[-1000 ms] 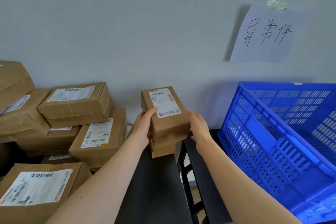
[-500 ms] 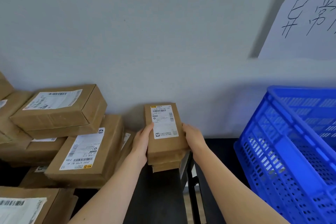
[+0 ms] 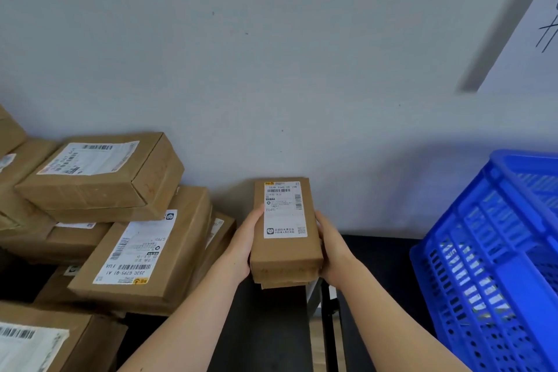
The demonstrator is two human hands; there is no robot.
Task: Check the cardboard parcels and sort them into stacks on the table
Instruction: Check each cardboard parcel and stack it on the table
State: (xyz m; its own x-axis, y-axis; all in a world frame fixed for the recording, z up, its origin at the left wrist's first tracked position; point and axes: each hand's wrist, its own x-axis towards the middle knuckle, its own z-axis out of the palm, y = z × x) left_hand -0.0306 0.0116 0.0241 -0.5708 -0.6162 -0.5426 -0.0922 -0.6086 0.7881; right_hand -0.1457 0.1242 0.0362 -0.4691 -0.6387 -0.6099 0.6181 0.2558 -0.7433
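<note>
Small parcel (image 3: 285, 251): label up, long axis toward the wall, seated on a 2nd parcel (image 3: 283, 283) of like outline, on the dark table (image 3: 265, 326) close to the wall. L hand (image 3: 244, 246) grips its left side, thumb at the top edge. R hand (image 3: 333, 251) grips the right side. Both hands are wrapped on the box. Pile of larger parcels (image 3: 142, 251) stands to the left, near but apart. Blue crate (image 3: 489, 266) is to the right, well apart. Paper sheet (image 3: 531, 24) hangs on the wall, top right.
</note>
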